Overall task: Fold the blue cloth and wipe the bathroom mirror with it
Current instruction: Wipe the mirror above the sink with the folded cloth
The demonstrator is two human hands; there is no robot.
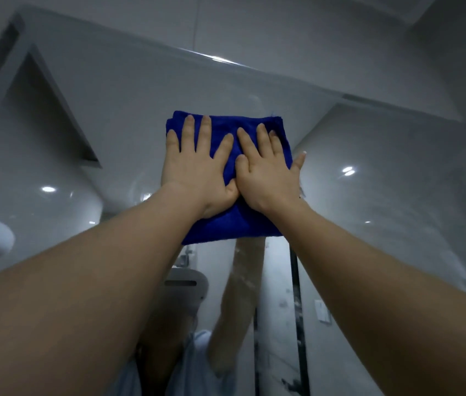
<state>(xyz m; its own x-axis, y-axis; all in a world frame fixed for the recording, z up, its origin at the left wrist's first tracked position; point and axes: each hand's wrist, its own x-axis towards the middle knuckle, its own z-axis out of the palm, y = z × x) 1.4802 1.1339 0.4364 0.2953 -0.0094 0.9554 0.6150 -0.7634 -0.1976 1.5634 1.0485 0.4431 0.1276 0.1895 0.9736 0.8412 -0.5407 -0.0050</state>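
I am pressing the blue cloth (226,227) flat against the bathroom mirror (397,181), high up on the glass and not far below its top edge, roughly midway between its left and right sides. The cloth is already folded into a thick square pad, so the folding looks done and I am in the wiping part of the job.

My left hand (197,172) is lying on the left half of the pad and my right hand (269,178) on the right half, the two touching near the thumbs. My fingers (204,132) are straight and spread apart, clamped on nothing; I am pushing with open palms, not gripping. I am spreading them because that puts pressure across the whole pad and stops the folds from sliding open on the glass.

Both arms are reaching up, and below the cloth's lower edge the reflection of my arm (240,281) is showing in the glass.
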